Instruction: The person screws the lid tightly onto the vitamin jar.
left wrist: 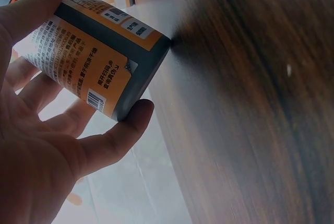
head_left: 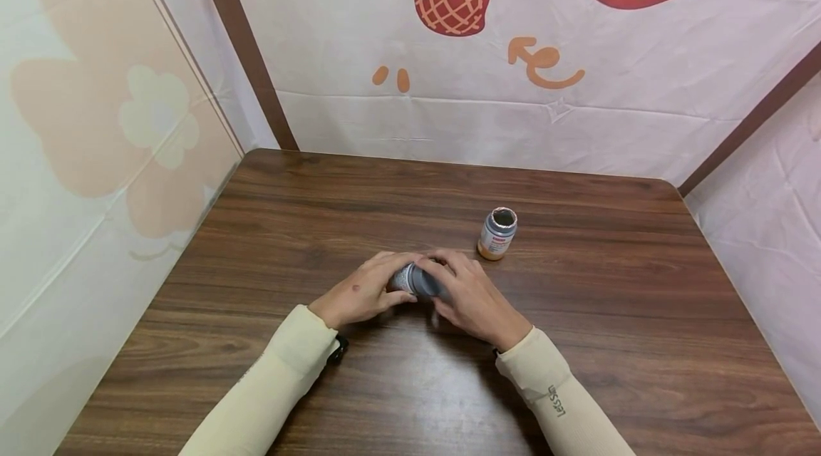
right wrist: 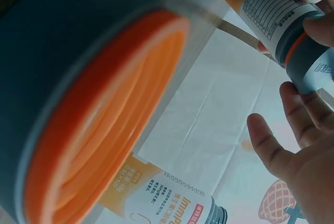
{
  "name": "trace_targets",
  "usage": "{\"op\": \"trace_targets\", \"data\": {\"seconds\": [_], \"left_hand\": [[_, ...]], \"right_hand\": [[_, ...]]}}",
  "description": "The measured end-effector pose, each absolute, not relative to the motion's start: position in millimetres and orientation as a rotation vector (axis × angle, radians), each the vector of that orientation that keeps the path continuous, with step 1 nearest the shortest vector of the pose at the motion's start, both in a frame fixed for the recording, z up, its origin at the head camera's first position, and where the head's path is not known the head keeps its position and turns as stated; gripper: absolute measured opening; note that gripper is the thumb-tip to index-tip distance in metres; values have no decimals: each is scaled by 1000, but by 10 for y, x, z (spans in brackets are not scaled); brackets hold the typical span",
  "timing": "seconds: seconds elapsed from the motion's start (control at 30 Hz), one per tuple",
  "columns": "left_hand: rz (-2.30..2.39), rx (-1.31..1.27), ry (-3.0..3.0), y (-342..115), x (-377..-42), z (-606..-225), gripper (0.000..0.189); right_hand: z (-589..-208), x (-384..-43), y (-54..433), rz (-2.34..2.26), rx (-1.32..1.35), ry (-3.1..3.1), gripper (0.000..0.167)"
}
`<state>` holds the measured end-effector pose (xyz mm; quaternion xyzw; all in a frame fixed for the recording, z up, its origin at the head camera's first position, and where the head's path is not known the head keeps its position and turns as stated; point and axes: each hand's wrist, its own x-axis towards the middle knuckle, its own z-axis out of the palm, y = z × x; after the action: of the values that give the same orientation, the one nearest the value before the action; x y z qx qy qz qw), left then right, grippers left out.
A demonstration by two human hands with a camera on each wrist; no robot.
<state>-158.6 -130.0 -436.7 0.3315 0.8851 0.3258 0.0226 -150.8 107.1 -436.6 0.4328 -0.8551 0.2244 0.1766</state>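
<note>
A dark grey bottle point(head_left: 403, 278) with a white and orange label lies tilted between my hands, just above the table. My left hand point(head_left: 367, 291) grips its body, thumb near the neck and a finger at the base corner, as the left wrist view shows point(left wrist: 99, 51). My right hand point(head_left: 471, 293) has its thumb and fingers around the bottle's dark cap point(right wrist: 308, 65), which sits on the neck above an orange ring. Very close to the right wrist camera is a loose dark cap point(right wrist: 109, 119) with an orange inside; the head view does not show it.
Beyond my right hand, a second bottle point(head_left: 497, 235) stands upright without its cap, its rim ragged and pale. The brown wood-grain table point(head_left: 359, 206) reaches a printed cloth wall point(head_left: 333, 121) at the back. Cloth also hangs at both sides.
</note>
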Motion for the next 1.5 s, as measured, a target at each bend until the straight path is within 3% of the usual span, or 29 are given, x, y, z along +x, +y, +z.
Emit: {"op": "trace_targets", "data": {"seconds": [0.3, 0.6, 1.13, 1.5], "left_hand": [[1028, 1031, 2719, -1300, -1598, -4367, 62], [1026, 1031, 2719, -1300, -1596, -4356, 63], [1039, 1086, 2716, -1308, -1606, -4380, 63], [1021, 1091, 2722, -1313, -1605, -4385, 62]], "right_hand": [[-4373, -1507, 1058, 647, 1200, -2415, 66], [-4350, -1510, 1077, 635, 1248, -2396, 72], [-4346, -1509, 1055, 681, 1221, -2411, 64], [-4349, -1519, 1089, 658, 1278, -2399, 69]]}}
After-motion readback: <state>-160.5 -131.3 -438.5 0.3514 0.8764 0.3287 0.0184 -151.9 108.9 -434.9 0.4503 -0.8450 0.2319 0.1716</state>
